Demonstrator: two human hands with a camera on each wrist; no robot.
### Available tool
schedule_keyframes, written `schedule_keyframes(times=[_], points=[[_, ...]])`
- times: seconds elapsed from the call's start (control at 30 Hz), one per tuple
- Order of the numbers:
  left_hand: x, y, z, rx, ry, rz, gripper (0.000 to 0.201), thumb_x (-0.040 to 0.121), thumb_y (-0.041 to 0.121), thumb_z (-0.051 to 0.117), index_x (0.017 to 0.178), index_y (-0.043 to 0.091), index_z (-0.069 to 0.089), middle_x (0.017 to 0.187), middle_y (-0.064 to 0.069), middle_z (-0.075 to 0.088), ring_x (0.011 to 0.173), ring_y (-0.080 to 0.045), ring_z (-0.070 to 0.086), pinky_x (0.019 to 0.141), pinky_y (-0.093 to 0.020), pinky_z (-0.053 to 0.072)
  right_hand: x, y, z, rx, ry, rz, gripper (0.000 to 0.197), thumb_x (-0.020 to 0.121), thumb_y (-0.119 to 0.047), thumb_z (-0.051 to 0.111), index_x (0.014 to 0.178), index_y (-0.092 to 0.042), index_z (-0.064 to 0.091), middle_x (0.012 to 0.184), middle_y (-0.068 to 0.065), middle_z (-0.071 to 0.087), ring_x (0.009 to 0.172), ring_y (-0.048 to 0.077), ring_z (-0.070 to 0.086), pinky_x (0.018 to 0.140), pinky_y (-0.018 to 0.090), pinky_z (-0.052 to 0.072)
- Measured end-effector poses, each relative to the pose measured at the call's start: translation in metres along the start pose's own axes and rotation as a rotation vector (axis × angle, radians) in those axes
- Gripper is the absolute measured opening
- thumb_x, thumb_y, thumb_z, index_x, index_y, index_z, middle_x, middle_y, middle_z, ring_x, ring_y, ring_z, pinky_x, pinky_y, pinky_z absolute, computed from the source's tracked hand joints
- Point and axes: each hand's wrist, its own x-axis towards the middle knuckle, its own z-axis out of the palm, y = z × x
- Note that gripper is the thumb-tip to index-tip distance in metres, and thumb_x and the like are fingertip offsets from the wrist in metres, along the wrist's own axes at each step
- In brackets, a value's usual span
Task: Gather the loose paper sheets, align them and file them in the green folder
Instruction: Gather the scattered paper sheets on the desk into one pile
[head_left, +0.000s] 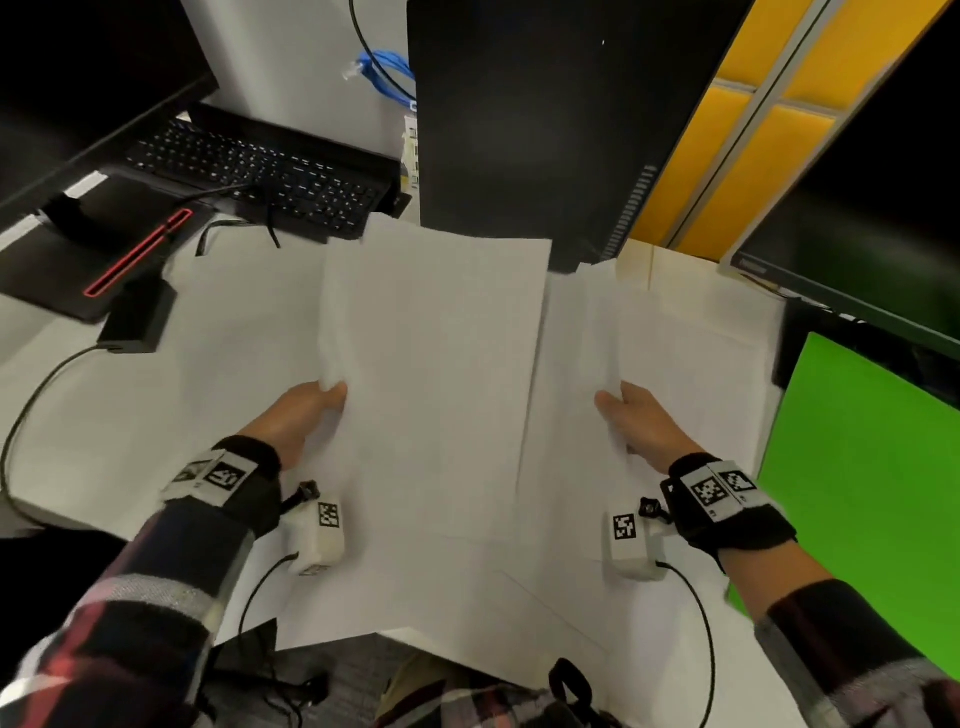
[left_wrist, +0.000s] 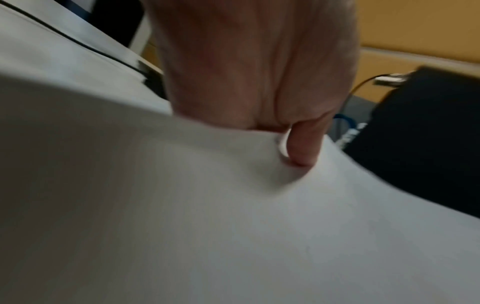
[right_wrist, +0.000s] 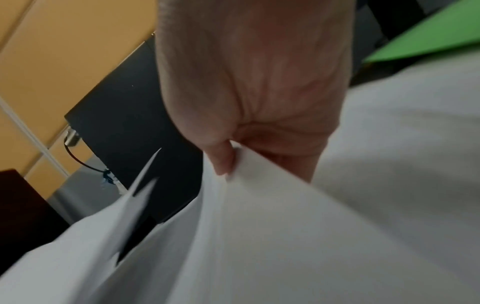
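Two bunches of white paper sheets are lifted off the white desk. My left hand (head_left: 311, 410) grips the left edge of the larger sheets (head_left: 436, 374); in the left wrist view its thumb (left_wrist: 302, 144) presses on the paper (left_wrist: 233, 226). My right hand (head_left: 628, 415) pinches the edge of a second bunch (head_left: 592, 332), and the right wrist view shows thumb and fingers (right_wrist: 223, 162) closed on several fanned sheets (right_wrist: 259, 226). More sheets (head_left: 467, 597) lie flat near the desk's front edge. The green folder (head_left: 862, 493) lies at the right, also in the right wrist view (right_wrist: 420, 41).
A black keyboard (head_left: 260, 171) and a monitor base (head_left: 93, 249) stand at the back left. A black computer tower (head_left: 545, 130) stands behind the papers, a second monitor (head_left: 857, 234) at the right. Cables (head_left: 31, 405) run over the desk's left side.
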Motion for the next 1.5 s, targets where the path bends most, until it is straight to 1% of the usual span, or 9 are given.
schedule_keyframes(times=[0.13, 0.27, 0.4, 0.57, 0.7, 1.0, 1.2, 1.4, 1.5], points=[[0.003, -0.007, 0.037, 0.185, 0.121, 0.118, 0.021, 0.091, 0.014, 0.051, 0.111, 0.008, 0.05, 0.113, -0.015, 0.057, 0.086, -0.022, 0.057, 0.072, -0.028, 0.045, 0.004, 0.006, 0.012, -0.117, 0.293, 0.036, 0.05, 0.097, -0.037, 0.034, 0.127, 0.0, 0.051, 0.129, 0.022, 0.052, 0.118, 0.035, 0.048, 0.097, 0.037, 0.039], [0.005, -0.018, 0.026, 0.403, 0.556, 0.061, 0.055, 0.082, 0.014, 0.059, 0.132, 0.009, 0.038, 0.14, -0.017, 0.033, 0.129, -0.035, 0.035, 0.105, -0.04, 0.031, 0.005, 0.016, -0.008, -0.278, 0.402, 0.279, 0.06, 0.089, -0.034, 0.048, 0.138, 0.0, 0.035, 0.141, 0.021, 0.029, 0.13, 0.038, 0.029, 0.105, 0.044, 0.03], [0.005, -0.026, 0.009, 0.472, 0.713, -0.115, 0.072, 0.078, 0.022, 0.063, 0.137, 0.0, 0.028, 0.144, -0.021, 0.023, 0.132, -0.037, 0.026, 0.109, -0.046, 0.024, 0.017, 0.01, -0.003, -0.054, 0.296, 0.165, 0.059, 0.088, -0.02, 0.054, 0.137, 0.006, 0.035, 0.143, 0.019, 0.038, 0.131, 0.033, 0.038, 0.107, 0.037, 0.032], [0.024, -0.018, -0.011, 0.359, 0.504, -0.109, 0.074, 0.081, 0.025, 0.067, 0.139, -0.003, 0.029, 0.14, -0.023, 0.039, 0.128, -0.04, 0.04, 0.104, -0.046, 0.036, 0.023, 0.009, 0.003, -0.239, 0.334, 0.215, 0.054, 0.084, -0.025, 0.057, 0.134, -0.012, 0.043, 0.142, 0.015, 0.028, 0.131, 0.034, 0.03, 0.109, 0.044, 0.028], [0.029, -0.017, -0.015, 0.398, 0.392, 0.034, 0.039, 0.088, 0.011, 0.056, 0.122, -0.008, 0.052, 0.124, -0.026, 0.057, 0.115, -0.04, 0.053, 0.094, -0.039, 0.042, 0.014, 0.025, -0.01, -0.242, 0.582, 0.406, 0.066, 0.08, -0.025, 0.063, 0.133, 0.002, 0.034, 0.143, 0.021, 0.023, 0.132, 0.036, 0.025, 0.109, 0.046, 0.024], [0.019, -0.001, -0.004, 0.291, 0.386, 0.162, 0.018, 0.094, 0.009, 0.048, 0.106, 0.001, 0.059, 0.08, -0.009, 0.059, 0.092, -0.028, 0.055, 0.074, -0.025, 0.04, 0.024, 0.034, -0.028, 0.013, 0.613, 0.32, 0.042, 0.076, -0.008, 0.063, 0.114, 0.01, 0.054, 0.124, 0.027, 0.05, 0.114, 0.038, 0.051, 0.086, 0.037, 0.046], [0.03, 0.007, 0.019, 0.264, 0.235, 0.069, 0.047, 0.099, 0.021, 0.036, 0.14, 0.0, 0.035, 0.146, -0.017, 0.038, 0.134, -0.032, 0.037, 0.112, -0.037, 0.027, 0.027, 0.004, -0.002, 0.102, 0.332, 0.062, 0.014, 0.089, -0.002, 0.049, 0.081, 0.001, 0.059, 0.085, 0.012, 0.059, 0.081, 0.023, 0.054, 0.052, 0.023, 0.041], [0.038, 0.019, 0.029, 0.074, 0.054, 0.022, 0.07, 0.092, 0.059, 0.025, 0.136, 0.007, 0.043, 0.131, -0.004, 0.049, 0.122, -0.027, 0.047, 0.108, -0.036, 0.033, 0.028, -0.018, 0.02, 0.315, 0.172, 0.109, 0.049, 0.097, -0.043, 0.033, 0.112, -0.005, 0.06, 0.105, 0.009, 0.062, 0.097, 0.026, 0.057, 0.094, 0.039, 0.047], [0.041, 0.015, 0.022, 0.008, 0.04, 0.0, 0.091, 0.078, 0.076, 0.031, 0.143, 0.012, 0.035, 0.146, -0.006, 0.041, 0.132, -0.026, 0.04, 0.114, -0.041, 0.027, 0.029, -0.018, 0.017, 0.335, 0.258, 0.118, 0.066, 0.095, -0.055, 0.024, 0.111, -0.002, 0.061, 0.095, 0.01, 0.063, 0.091, 0.027, 0.057, 0.083, 0.035, 0.047]])
